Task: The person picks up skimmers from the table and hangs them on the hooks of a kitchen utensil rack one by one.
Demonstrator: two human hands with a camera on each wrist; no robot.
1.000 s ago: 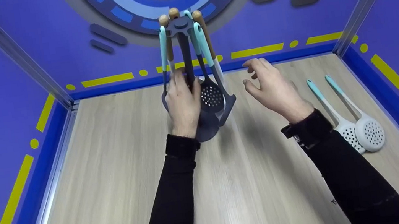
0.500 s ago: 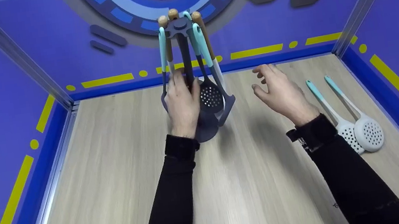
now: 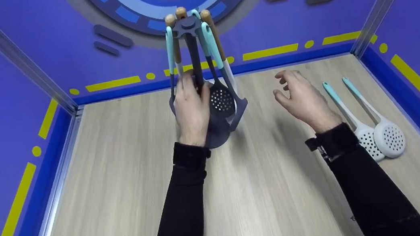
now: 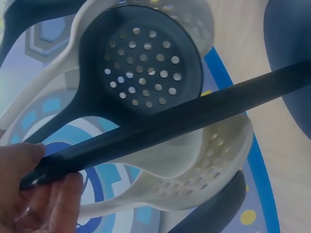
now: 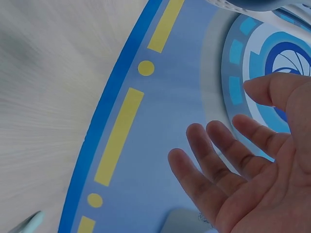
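My left hand grips the dark central post of a utensil rack, thumb on one side and fingers on the other in the left wrist view. From the rack's notched top hang several utensils with mint or wooden handles. A black skimmer hangs close beside the post, with pale perforated heads behind it. The rack's round base is partly covered by the hand. My right hand hovers right of the rack, its fingers loosely bent around nothing; its palm is bare in the right wrist view.
On the wooden table at the right lie a white slotted turner and a white skimmer, both mint-handled, heads overlapping. Purple panels with metal corner posts enclose the back and sides.
My right hand has drifted right, away from the rack and closer to the two white utensils. The left hand keeps its grip on the post, and the rack stands where it was.
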